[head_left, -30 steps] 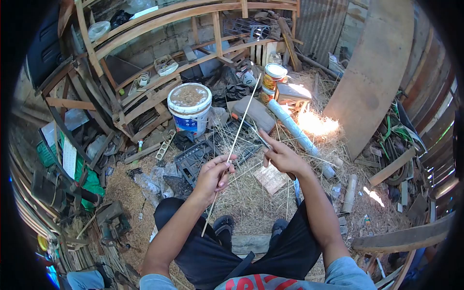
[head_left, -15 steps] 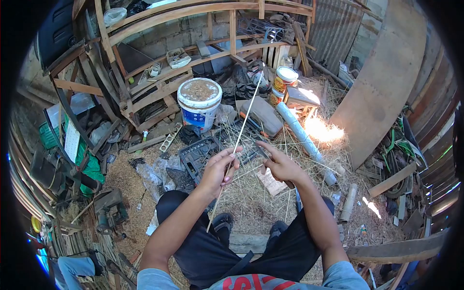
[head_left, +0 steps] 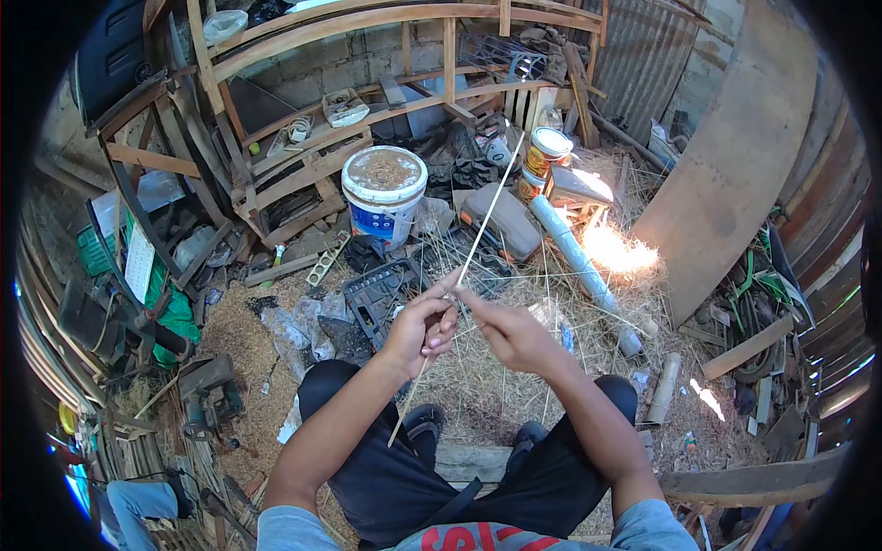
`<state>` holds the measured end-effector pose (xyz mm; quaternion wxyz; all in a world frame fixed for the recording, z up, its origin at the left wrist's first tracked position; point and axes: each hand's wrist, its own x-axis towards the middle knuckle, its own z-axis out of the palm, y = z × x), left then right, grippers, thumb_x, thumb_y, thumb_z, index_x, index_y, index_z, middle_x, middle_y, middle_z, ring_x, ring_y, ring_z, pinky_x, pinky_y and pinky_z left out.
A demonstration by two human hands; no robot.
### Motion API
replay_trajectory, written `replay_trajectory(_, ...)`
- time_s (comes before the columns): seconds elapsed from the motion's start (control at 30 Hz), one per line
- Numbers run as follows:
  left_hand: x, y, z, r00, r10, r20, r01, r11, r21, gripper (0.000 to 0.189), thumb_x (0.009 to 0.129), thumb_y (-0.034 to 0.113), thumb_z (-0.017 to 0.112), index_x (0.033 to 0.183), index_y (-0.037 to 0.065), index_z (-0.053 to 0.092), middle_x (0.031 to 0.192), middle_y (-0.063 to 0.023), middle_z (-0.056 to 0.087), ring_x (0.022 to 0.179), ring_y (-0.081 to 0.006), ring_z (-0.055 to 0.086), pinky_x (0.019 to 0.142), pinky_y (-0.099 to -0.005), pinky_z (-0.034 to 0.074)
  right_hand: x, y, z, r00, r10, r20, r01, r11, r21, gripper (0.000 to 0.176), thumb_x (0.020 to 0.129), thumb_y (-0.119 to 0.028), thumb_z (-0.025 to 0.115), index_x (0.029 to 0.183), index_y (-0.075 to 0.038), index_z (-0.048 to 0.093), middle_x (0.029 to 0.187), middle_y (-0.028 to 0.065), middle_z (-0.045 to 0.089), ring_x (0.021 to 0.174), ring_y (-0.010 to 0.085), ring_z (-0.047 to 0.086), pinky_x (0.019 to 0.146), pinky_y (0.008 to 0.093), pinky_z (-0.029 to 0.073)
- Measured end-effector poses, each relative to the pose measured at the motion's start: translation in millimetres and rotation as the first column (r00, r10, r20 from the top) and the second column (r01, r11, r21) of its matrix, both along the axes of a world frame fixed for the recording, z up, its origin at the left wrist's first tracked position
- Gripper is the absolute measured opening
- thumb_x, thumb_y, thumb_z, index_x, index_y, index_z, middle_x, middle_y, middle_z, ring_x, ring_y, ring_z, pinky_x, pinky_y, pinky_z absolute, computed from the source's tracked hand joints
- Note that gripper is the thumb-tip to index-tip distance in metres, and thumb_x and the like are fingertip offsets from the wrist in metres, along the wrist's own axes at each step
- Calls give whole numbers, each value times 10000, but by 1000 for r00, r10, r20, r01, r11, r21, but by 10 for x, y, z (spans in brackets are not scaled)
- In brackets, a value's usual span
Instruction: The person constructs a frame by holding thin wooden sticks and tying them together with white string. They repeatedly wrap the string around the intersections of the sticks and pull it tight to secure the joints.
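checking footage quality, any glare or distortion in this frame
Head view: sunlight blows out a white patch on the straw; fisheye bends the wooden shelf frame and blackens the corners; the thin stick in the left hand is sharp.

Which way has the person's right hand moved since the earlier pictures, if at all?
Yes. The right hand has moved left, away from the grey pipe, to meet the left hand on the thin stick.
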<state>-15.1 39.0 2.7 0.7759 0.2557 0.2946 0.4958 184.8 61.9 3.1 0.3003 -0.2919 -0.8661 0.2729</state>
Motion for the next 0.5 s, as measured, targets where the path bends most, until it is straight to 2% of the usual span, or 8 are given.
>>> replay_trajectory(0.03,-2,-6,-6,998,-23,61,24,1000,-13,541,961,78,370,1495,143,319,624,9,429,394,-53,332,326,-180,268,-38,-41,0,998,21,62,-25,998,55,546,901,-54,532,1434,-91,420,830,189,624,709,320,636,659,406,499)
replay_trajectory(0.07,-8,-20,-12,992,-44,122,47,999,-24,557,961,76,372,1507,153,296,607,14,408,393,-53,325,324,-187,264,-78,-66,-13,1000,25,-7,-24,996,82,584,858,-33,545,1426,-107,431,824,176,626,726,364,623,644,441,491)
replay_trajectory(0.17,-7,-34,0,972,-71,222,84,995,-48,568,964,72,361,1516,174,272,578,27,369,387,-56,324,318,-184,260,-70,-35,-70,999,2,-35,2,993,118,601,851,-36,548,1434,-119,427,820,162,634,708,350,626,637,436,495)
replay_trajectory(0.27,-40,-42,-18,954,-104,280,124,991,-53,564,970,69,353,1516,184,268,573,32,353,382,-56,315,313,-182,250,-63,-33,-49,999,32,13,-34,988,152,626,836,-44,565,1439,-145,430,809,141,642,708,330,633,628,425,500)
replay_trajectory(0.37,-37,-47,5,944,-141,298,168,983,-68,565,976,70,349,1520,190,256,570,38,337,379,-54,301,313,-182,238,-26,-4,-44,996,-46,73,29,974,226,658,819,-39,575,1443,-192,436,802,120,649,697,312,638,611,414,507)
replay_trajectory(0.5,-17,-79,35,937,-190,293,217,974,-64,569,980,73,352,1525,192,239,565,48,307,380,-47,285,314,-181,228,58,182,-92,987,-158,-41,163,937,307,673,815,-42,574,1445,-232,436,782,111,649,675,297,640,596,408,511)
